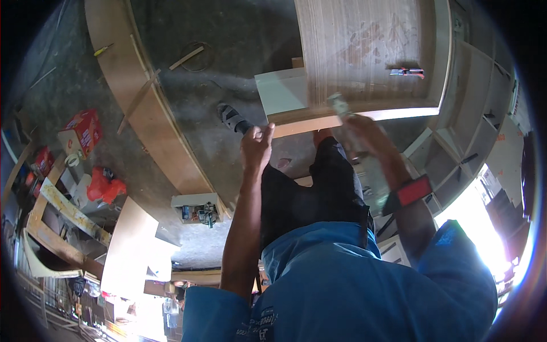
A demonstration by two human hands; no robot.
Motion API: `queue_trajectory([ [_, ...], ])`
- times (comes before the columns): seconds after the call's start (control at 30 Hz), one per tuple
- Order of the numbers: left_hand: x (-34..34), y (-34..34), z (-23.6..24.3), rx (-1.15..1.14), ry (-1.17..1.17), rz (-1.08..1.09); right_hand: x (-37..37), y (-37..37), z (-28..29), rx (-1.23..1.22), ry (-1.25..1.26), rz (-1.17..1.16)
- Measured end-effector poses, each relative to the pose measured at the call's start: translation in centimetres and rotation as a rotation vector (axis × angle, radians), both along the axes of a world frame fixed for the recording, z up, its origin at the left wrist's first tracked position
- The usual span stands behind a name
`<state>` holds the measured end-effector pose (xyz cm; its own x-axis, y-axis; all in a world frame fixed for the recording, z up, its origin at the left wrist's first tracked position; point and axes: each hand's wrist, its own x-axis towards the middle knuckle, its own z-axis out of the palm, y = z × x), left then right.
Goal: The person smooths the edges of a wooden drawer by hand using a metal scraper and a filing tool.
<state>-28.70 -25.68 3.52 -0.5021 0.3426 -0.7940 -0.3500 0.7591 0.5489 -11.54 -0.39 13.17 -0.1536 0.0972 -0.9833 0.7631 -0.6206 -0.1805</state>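
Note:
My left hand (256, 147) is raised beside the near left corner of a large wooden panel frame (319, 123). Its fingers are curled and pinched together, and whatever they hold is too small to make out. My right hand (363, 130) is closed over the frame's near edge. A short, pale, blurred tool (338, 105) sticks out of that fist; motion hides its exact kind. Inside the frame, on the wood-grain panel (359, 34), lies a red and black utility knife (407, 72). A pale board (281, 91) sits against the frame's left side.
A long brown board (122, 68) lies to the left with a thin wood strip (138, 101) across it. Near it are an open box of tools (196, 210), a red carton (81, 133) and a red plastic bag (105, 186). Pale cabinet frames (456, 154) stand at the right.

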Motion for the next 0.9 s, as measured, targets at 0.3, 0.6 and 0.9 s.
queue_trajectory([
  [0.3, 1.6, 3.0, 0.9, -0.093, 0.320, -0.070, 1.6, 0.1, 1.7, 0.063, 0.028, -0.083],
  [0.6, 1.6, -2.2, -1.4, -0.155, 0.471, 0.351, 5.3, 0.2, 1.8, 0.054, 0.109, -0.113],
  [0.9, 9.7, 9.2, 3.5, -0.126, 0.917, -0.856, 8.5, 2.3, 2.6, 0.208, 0.021, -0.132],
])
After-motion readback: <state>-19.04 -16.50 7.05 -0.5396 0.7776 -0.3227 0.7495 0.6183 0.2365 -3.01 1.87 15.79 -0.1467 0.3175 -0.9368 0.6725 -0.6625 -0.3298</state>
